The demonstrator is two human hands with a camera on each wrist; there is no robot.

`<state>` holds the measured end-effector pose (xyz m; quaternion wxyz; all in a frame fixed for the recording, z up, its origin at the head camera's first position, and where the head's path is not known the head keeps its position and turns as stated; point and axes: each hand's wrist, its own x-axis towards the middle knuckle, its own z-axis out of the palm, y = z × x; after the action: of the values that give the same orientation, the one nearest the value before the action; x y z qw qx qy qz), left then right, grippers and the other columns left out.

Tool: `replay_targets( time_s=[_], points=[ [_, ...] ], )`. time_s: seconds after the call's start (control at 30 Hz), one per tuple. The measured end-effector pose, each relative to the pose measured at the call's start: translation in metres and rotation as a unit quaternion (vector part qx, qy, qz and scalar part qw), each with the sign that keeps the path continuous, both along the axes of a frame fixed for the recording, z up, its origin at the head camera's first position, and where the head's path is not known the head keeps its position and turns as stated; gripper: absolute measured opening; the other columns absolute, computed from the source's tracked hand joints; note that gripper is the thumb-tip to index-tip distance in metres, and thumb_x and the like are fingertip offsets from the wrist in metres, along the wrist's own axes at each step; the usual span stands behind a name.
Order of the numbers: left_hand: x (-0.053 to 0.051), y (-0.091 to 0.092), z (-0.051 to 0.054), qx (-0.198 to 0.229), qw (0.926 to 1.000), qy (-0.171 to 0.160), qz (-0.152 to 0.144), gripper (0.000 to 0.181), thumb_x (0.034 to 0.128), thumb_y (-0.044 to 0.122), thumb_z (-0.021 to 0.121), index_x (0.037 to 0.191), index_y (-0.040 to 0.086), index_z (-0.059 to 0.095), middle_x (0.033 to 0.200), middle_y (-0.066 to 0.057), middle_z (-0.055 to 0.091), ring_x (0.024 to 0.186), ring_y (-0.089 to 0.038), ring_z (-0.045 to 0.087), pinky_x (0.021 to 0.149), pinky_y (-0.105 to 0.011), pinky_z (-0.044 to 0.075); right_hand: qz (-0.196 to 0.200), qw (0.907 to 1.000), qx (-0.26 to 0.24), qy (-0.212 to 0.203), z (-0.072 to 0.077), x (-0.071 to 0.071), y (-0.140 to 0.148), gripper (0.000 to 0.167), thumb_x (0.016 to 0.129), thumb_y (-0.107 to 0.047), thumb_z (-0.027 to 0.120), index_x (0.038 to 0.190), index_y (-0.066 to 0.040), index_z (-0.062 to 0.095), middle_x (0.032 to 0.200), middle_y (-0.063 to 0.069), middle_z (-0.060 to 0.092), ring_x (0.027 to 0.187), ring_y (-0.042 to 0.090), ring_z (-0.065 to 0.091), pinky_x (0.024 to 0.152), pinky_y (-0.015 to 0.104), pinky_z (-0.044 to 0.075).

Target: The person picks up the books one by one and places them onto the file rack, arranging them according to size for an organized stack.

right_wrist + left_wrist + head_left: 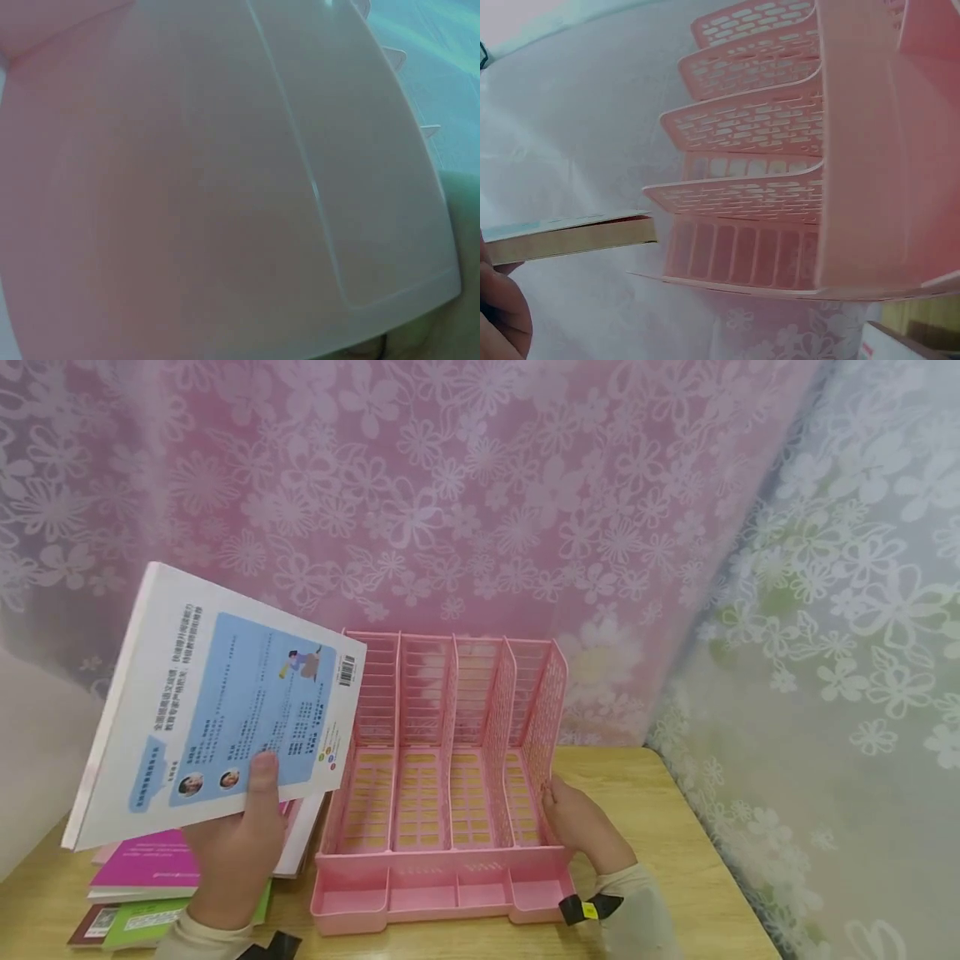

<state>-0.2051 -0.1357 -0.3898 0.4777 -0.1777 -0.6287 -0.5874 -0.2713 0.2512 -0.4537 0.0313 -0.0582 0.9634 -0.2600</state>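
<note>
My left hand (238, 852) grips a white book (247, 710) with a blue panel on its cover, thumb across the cover. The book is raised and tilted, left of a pink desktop file rack (442, 856) and overlapping its left edge in the head view. In the left wrist view the edge of the book (577, 244) points toward the rack's dividers (742, 120). My right hand (585, 827) holds the right side wall of the rack, some fingertips hidden behind it. The rack's pink front (187, 202) fills most of the right wrist view.
Several books (146, 868) lie stacked on the wooden table (637, 793), left of the rack and below my left hand. A pink floral curtain (450, 485) hangs behind, and a pale floral one (847, 710) runs along the right edge.
</note>
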Motion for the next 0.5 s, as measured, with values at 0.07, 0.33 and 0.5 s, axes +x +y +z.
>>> replay_targets(
  time_s=[0.07,0.33,0.5],
  points=[
    [-0.001,0.002,-0.002,-0.011,0.999,-0.042,-0.006,0.057,0.0986,-0.009,0.056,0.151,-0.001,0.037,0.143,-0.016,0.061,0.122,-0.013,0.067,0.092,-0.02,0.053,-0.001,1.0,0.006,0.003,0.0,-0.001,0.0,0.048,0.112,-0.023,0.038,0.158,-0.009,0.039,0.144,0.02,0.059,0.135,0.042,0.055,0.108,0.064,0.041],
    [-0.006,0.007,-0.015,-0.142,0.951,-0.27,0.048,0.046,0.1052,0.027,0.061,0.148,0.014,0.051,0.132,-0.011,0.07,0.104,-0.03,0.075,0.075,-0.034,0.061,0.005,0.9998,0.018,0.01,-0.003,-0.001,0.002,0.046,0.112,-0.019,0.038,0.154,-0.002,0.042,0.138,0.023,0.062,0.128,0.042,0.059,0.106,0.062,0.044],
    [-0.009,0.006,-0.018,-0.179,0.9249,-0.332,0.045,0.051,0.1054,0.041,0.058,0.142,0.006,0.056,0.127,-0.022,0.07,0.099,-0.043,0.074,0.071,-0.053,0.061,0.007,0.9998,0.017,0.009,0.0,-0.001,0.001,0.045,0.111,-0.019,0.039,0.154,-0.003,0.042,0.138,0.022,0.062,0.129,0.042,0.059,0.106,0.063,0.044]
  ],
)
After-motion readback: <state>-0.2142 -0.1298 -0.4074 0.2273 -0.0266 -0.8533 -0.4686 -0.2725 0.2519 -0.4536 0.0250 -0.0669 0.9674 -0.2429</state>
